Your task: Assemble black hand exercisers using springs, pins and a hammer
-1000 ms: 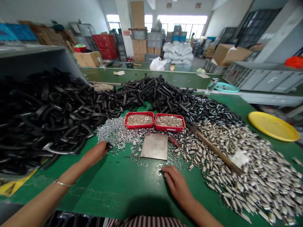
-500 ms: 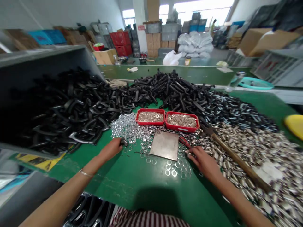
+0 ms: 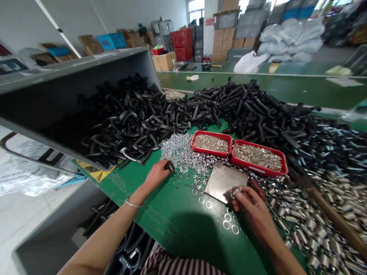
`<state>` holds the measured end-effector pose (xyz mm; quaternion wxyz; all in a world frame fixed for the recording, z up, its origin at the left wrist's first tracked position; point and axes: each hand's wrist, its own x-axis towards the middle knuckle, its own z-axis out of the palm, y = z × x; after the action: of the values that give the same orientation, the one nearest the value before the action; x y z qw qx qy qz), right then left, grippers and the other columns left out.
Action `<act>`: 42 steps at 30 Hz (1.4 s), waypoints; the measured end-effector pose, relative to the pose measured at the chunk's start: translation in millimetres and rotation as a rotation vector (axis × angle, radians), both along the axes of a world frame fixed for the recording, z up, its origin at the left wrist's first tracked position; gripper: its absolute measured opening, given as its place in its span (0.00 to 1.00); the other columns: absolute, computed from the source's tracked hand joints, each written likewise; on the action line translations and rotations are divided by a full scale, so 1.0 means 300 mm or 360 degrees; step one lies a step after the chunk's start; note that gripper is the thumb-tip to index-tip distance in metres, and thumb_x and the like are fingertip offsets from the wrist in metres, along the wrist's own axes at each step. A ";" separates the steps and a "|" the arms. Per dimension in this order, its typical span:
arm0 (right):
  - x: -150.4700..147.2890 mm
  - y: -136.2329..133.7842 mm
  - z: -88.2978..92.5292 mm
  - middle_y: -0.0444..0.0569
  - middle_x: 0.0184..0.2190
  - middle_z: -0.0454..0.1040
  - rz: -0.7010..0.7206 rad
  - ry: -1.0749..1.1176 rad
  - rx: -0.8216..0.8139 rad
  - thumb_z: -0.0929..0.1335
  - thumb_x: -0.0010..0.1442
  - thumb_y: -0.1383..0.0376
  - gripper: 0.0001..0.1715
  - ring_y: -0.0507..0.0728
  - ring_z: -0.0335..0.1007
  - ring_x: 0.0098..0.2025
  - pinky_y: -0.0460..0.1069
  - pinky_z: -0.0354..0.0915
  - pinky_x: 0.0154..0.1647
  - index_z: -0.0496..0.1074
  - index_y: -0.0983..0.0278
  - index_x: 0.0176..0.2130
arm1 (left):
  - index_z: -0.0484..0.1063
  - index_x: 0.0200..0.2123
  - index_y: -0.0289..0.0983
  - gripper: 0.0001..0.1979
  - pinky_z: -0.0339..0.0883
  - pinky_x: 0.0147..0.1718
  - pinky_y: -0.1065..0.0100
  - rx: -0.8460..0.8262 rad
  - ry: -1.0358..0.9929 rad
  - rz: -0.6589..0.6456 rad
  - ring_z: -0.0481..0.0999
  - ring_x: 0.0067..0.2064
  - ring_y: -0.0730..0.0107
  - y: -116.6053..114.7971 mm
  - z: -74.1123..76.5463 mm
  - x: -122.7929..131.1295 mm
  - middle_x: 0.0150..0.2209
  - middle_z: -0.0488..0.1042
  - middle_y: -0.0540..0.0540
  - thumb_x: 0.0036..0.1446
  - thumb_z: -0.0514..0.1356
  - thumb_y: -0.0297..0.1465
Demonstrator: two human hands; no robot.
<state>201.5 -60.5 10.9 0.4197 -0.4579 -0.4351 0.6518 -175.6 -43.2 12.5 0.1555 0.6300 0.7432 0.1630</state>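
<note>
My left hand (image 3: 156,175) rests on the green table (image 3: 177,221), fingers closed on a small black part (image 3: 170,165) at the edge of a heap of silver washers (image 3: 183,152). My right hand (image 3: 252,210) pinches a small silver metal sleeve (image 3: 235,191) just over the near corner of a square steel plate (image 3: 225,182). Loose rings (image 3: 229,223) lie on the table beside that hand. Two red trays (image 3: 259,156) of small metal parts sit behind the plate.
A big pile of black curved plastic handles (image 3: 137,114) spills from a grey bin (image 3: 57,95) at left and runs across the back. Silver sleeves (image 3: 312,225) cover the right side, with a wooden-handled hammer (image 3: 329,214) lying in them. Boxes and crates stand far behind.
My right hand picked a metal sleeve from the pile at right and brought it to the steel plate. The view swung left. My left hand stayed on the black part.
</note>
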 end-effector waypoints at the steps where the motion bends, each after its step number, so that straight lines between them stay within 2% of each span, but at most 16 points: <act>1: -0.024 0.006 -0.003 0.47 0.37 0.75 0.0026 0.0103 -0.0060 0.73 0.59 0.55 0.17 0.51 0.67 0.30 0.47 0.65 0.33 0.73 0.63 0.43 | 0.74 0.42 0.37 0.15 0.65 0.50 0.63 -0.0058 0.0043 -0.0056 0.73 0.47 0.60 -0.007 -0.011 0.010 0.44 0.75 0.42 0.52 0.54 0.24; 4: -0.074 0.034 -0.001 0.43 0.29 0.68 -0.0004 0.0437 -0.0228 0.74 0.59 0.58 0.15 0.49 0.61 0.28 0.45 0.62 0.31 0.75 0.63 0.43 | 0.72 0.44 0.36 0.16 0.65 0.53 0.62 -0.0180 0.0216 -0.0116 0.73 0.50 0.58 -0.013 -0.038 0.042 0.47 0.73 0.39 0.53 0.54 0.22; 7: -0.089 0.058 0.013 0.40 0.26 0.60 -0.0003 0.0771 -0.0374 0.74 0.60 0.59 0.13 0.47 0.52 0.25 0.44 0.57 0.26 0.76 0.64 0.42 | 0.70 0.45 0.35 0.17 0.65 0.52 0.60 -0.0204 0.0281 -0.0179 0.73 0.49 0.56 0.001 -0.041 0.050 0.47 0.73 0.38 0.52 0.55 0.22; 10: -0.075 0.059 0.022 0.37 0.22 0.51 0.0057 0.0952 -0.0407 0.72 0.62 0.60 0.11 0.47 0.45 0.23 0.43 0.52 0.24 0.76 0.65 0.42 | 0.72 0.44 0.36 0.17 0.66 0.50 0.60 -0.0128 0.0132 -0.0191 0.75 0.47 0.56 0.014 -0.022 0.042 0.44 0.75 0.40 0.49 0.55 0.21; 13: -0.053 0.044 0.020 0.39 0.23 0.55 0.0070 0.0990 -0.0360 0.71 0.62 0.62 0.10 0.48 0.48 0.24 0.44 0.54 0.25 0.75 0.64 0.43 | 0.75 0.43 0.37 0.13 0.67 0.45 0.63 0.0055 -0.0253 0.0003 0.77 0.41 0.60 0.011 0.011 0.083 0.39 0.78 0.45 0.54 0.57 0.28; 16: -0.038 0.032 0.010 0.42 0.28 0.64 0.0036 0.0954 -0.0292 0.72 0.60 0.63 0.12 0.50 0.56 0.28 0.46 0.60 0.29 0.73 0.61 0.45 | 0.75 0.41 0.36 0.14 0.67 0.33 0.67 0.0033 -0.0916 0.0154 0.73 0.28 0.67 0.006 0.040 0.219 0.25 0.73 0.51 0.57 0.60 0.40; 19: -0.028 0.031 -0.001 0.42 0.28 0.67 -0.0087 0.0828 -0.0208 0.71 0.62 0.60 0.10 0.50 0.60 0.28 0.47 0.62 0.30 0.72 0.59 0.44 | 0.73 0.38 0.35 0.16 0.64 0.28 0.71 -0.0053 -0.1549 0.0008 0.70 0.24 0.73 0.026 0.050 0.416 0.21 0.69 0.54 0.55 0.64 0.43; 23: 0.011 0.043 0.002 0.40 0.26 0.68 -0.0198 0.0592 -0.0057 0.71 0.63 0.58 0.09 0.50 0.63 0.26 0.47 0.63 0.30 0.70 0.60 0.41 | 0.76 0.43 0.35 0.19 0.65 0.27 0.72 -0.0205 -0.1911 -0.0224 0.74 0.27 0.71 0.086 0.046 0.632 0.27 0.75 0.48 0.53 0.66 0.43; 26: 0.051 0.059 0.026 0.42 0.28 0.73 -0.0202 0.0377 0.0055 0.72 0.62 0.58 0.12 0.51 0.67 0.27 0.48 0.66 0.32 0.70 0.60 0.42 | 0.78 0.44 0.34 0.20 0.66 0.28 0.72 -0.0258 -0.1996 -0.0336 0.75 0.28 0.71 0.123 0.035 0.711 0.28 0.76 0.46 0.53 0.67 0.42; 30: 0.069 0.086 0.057 0.44 0.28 0.75 -0.0187 0.0199 0.0123 0.73 0.60 0.57 0.13 0.52 0.70 0.28 0.49 0.68 0.32 0.70 0.62 0.40 | 0.78 0.43 0.34 0.20 0.67 0.32 0.71 -0.0328 -0.2114 -0.0377 0.76 0.30 0.71 0.144 0.010 0.743 0.28 0.77 0.47 0.52 0.68 0.41; 34: 0.048 0.104 0.064 0.43 0.28 0.75 -0.0160 0.0163 0.0111 0.73 0.61 0.58 0.12 0.51 0.70 0.27 0.48 0.67 0.31 0.71 0.62 0.39 | 0.77 0.42 0.34 0.19 0.69 0.34 0.69 -0.0427 -0.2221 -0.0399 0.76 0.31 0.70 0.147 -0.011 0.737 0.30 0.78 0.46 0.51 0.69 0.41; 38: 0.033 0.116 0.053 0.43 0.29 0.76 -0.0154 0.0270 0.0041 0.73 0.61 0.59 0.10 0.51 0.71 0.29 0.47 0.68 0.33 0.73 0.61 0.40 | 0.78 0.42 0.33 0.19 0.69 0.35 0.69 -0.0515 -0.2324 -0.0416 0.76 0.32 0.70 0.149 -0.020 0.712 0.31 0.78 0.45 0.51 0.69 0.40; 42: 0.036 0.124 0.032 0.44 0.33 0.78 -0.0173 0.0453 -0.0086 0.75 0.58 0.61 0.14 0.51 0.73 0.32 0.48 0.70 0.38 0.74 0.61 0.43 | 0.78 0.40 0.33 0.18 0.68 0.35 0.70 -0.0506 -0.2420 -0.0414 0.74 0.32 0.73 0.151 -0.023 0.698 0.32 0.77 0.46 0.49 0.71 0.38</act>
<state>212.1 -23.4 20.4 0.4992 -0.3949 -0.3281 0.6980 33.8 2.2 5.6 0.7272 0.3979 0.3676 0.4216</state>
